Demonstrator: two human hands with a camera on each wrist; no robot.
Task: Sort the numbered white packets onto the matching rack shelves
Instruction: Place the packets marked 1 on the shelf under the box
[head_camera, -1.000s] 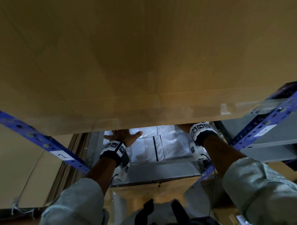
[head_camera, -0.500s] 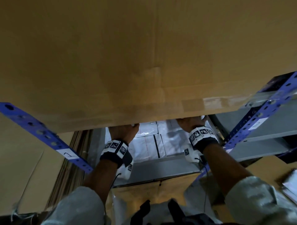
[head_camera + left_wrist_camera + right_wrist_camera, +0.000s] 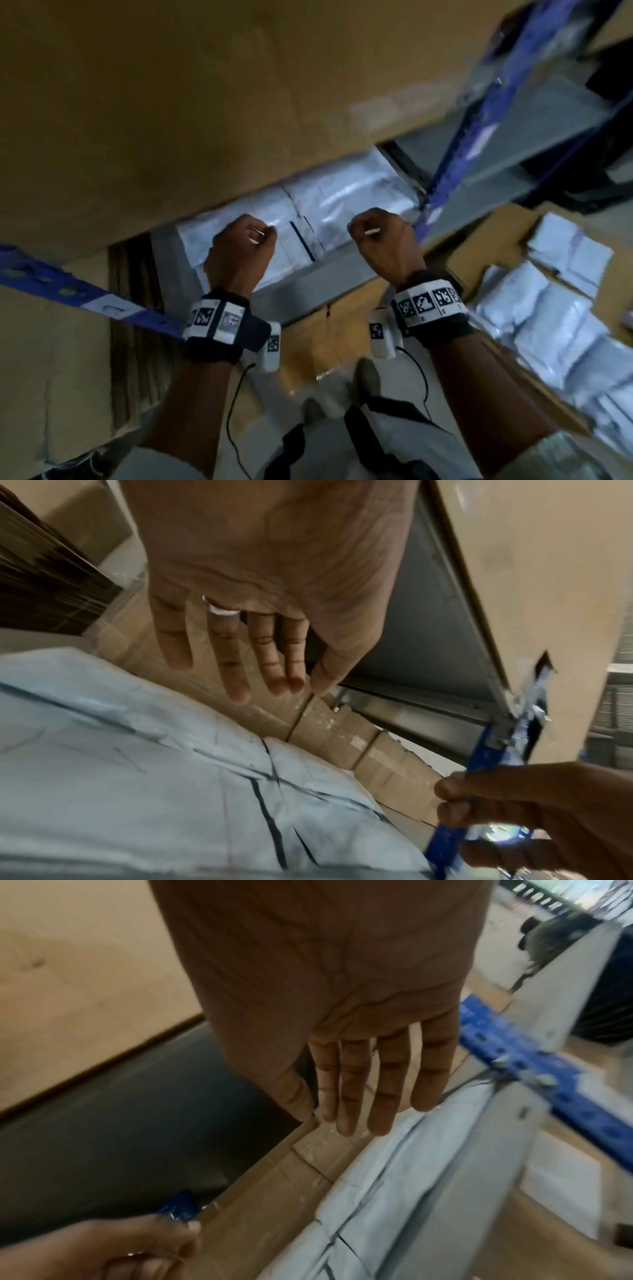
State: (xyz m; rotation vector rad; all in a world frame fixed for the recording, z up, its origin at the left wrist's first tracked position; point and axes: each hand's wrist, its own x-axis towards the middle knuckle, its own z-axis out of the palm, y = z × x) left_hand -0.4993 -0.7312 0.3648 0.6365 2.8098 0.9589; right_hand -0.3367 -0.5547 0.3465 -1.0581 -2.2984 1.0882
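Fingers [image 3: 236, 656] of the left hand [image 3: 239, 253] hang loosely bent and grasp nothing; the left wrist view shows an empty palm. From the head view, this hand hovers over the left part of the flat white plastic packets [image 3: 342, 195] that already lie side by side on the grey metal rack shelf [image 3: 329, 274], under a big brown cardboard box [image 3: 205, 102]. The right hand [image 3: 383, 243] is at the same height, beside the blue perforated rack post [image 3: 452, 154]. Its fingers are also relaxed and empty.

Further right and lower, a loose heap of white packets [image 3: 548, 308] waits on brown cardboard, well apart from both hands. Probably the next packet comes from there. This heap lies to the right and towards the person, so the right hand is clearly nearer. The numbers on the packets are too blurred to read.
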